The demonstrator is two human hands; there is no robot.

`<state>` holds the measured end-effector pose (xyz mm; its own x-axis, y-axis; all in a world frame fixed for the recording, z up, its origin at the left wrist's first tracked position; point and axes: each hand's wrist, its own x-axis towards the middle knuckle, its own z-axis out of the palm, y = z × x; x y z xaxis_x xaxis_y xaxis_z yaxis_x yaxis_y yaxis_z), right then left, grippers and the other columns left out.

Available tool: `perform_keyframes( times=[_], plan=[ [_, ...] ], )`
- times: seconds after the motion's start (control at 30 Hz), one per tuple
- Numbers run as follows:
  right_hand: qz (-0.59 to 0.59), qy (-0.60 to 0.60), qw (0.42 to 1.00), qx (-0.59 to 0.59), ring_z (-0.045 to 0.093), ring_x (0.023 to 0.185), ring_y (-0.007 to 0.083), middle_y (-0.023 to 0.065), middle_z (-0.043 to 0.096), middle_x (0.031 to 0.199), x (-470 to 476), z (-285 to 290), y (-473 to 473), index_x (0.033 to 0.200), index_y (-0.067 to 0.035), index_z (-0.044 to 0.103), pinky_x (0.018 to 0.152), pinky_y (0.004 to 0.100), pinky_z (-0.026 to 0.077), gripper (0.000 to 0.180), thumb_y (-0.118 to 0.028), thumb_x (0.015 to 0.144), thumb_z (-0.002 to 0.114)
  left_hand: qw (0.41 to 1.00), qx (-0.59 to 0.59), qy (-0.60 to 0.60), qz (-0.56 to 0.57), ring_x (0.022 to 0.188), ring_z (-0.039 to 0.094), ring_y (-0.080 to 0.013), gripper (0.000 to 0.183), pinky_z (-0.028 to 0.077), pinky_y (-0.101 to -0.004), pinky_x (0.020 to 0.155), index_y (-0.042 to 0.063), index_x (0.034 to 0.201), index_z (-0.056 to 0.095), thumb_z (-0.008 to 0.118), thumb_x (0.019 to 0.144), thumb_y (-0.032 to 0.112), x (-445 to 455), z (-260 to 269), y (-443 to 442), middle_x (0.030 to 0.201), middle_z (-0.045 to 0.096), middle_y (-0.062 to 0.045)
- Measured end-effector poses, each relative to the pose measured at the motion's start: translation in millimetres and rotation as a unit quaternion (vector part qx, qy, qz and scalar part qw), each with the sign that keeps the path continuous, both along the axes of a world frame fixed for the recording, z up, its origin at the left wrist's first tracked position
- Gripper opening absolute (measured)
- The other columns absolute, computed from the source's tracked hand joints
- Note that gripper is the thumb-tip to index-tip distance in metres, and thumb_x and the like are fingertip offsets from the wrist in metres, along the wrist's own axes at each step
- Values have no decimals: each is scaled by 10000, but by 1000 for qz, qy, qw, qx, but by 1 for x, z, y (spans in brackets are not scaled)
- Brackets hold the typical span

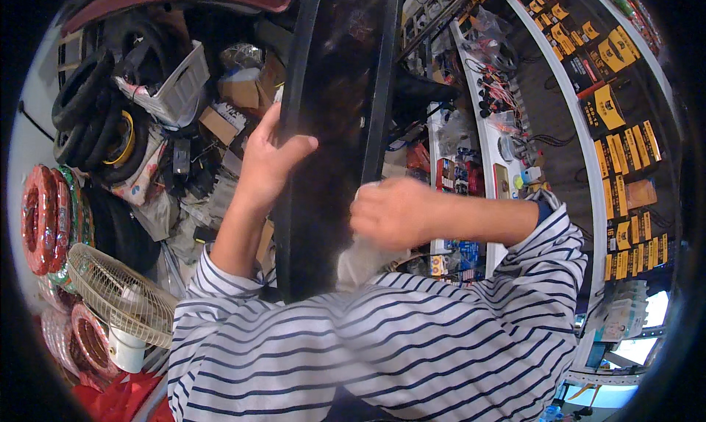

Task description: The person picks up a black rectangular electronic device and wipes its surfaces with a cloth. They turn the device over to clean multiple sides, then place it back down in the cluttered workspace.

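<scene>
A long dark panel with raised black metal edges [336, 119] stands before me, its surface smudged and dusty. At its left edge my left hand [276, 157] rests with the thumb over the rim and the fingers partly hidden behind it. My right hand [389, 209], blurred, is closed around a pale greyish cloth [358, 262] near the panel's lower right edge. The cloth hangs below the fist, close to my striped shirt.
At left are stacked black tires [88, 107], a white plastic crate [179, 85], wrapped red tires [44, 218] and an electric fan [124, 295]. White-edged shelves [579, 119] on the right hold yellow-and-black boxes [609, 110] and small packaged parts.
</scene>
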<state>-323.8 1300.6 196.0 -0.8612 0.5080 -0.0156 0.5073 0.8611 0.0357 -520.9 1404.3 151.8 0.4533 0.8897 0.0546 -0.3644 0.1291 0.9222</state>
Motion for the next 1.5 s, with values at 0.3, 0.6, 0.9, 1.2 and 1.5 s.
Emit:
perform_keyframes(
  times=[0.3, 0.6, 0.9, 1.2, 1.5],
  plan=[
    [-218, 3, 917, 333, 616, 884, 289, 68, 602, 834, 80, 116, 110, 938, -125, 586, 685, 424, 543, 246, -102, 700, 643, 997, 67, -14, -25, 1012, 547, -118, 624, 439, -269, 908, -20, 1344, 459, 694, 769, 43, 8, 15, -16, 1175, 574, -42],
    [-156, 40, 970, 181, 609, 858, 265, 54, 598, 850, 58, 41, 63, 910, -131, 590, 671, 394, 542, 257, -122, 667, 672, 997, 65, 38, 1, 797, 534, -60, 534, 443, -212, 707, 0, 1267, 530, 708, 769, 70, 9, 6, -4, 958, 596, 1],
    [29, 71, 994, -74, 564, 877, 196, 35, 595, 844, -8, -49, -31, 886, -99, 562, 717, 312, 496, 175, -220, 761, 581, 994, 35, 97, 34, 792, 545, -86, 438, 451, -227, 719, -4, 1172, 587, 716, 772, 119, 14, -5, 9, 908, 621, -13],
    [-192, 121, 965, 131, 559, 820, 280, 48, 616, 888, 51, -2, 39, 896, -106, 586, 686, 381, 488, 257, -80, 652, 661, 990, 76, 114, 34, 891, 581, -113, 498, 464, -260, 831, 6, 1225, 551, 706, 770, 136, 23, -7, 7, 1017, 641, -33],
    [-193, 356, 853, 329, 662, 977, 252, 108, 680, 1072, 71, 150, 110, 1018, -34, 575, 868, 331, 515, 270, -32, 773, 687, 991, 111, 75, 19, 1002, 629, -153, 644, 476, -282, 896, -45, 1308, 491, 703, 741, 172, 27, -1, -1, 1155, 657, -117]
  ],
)
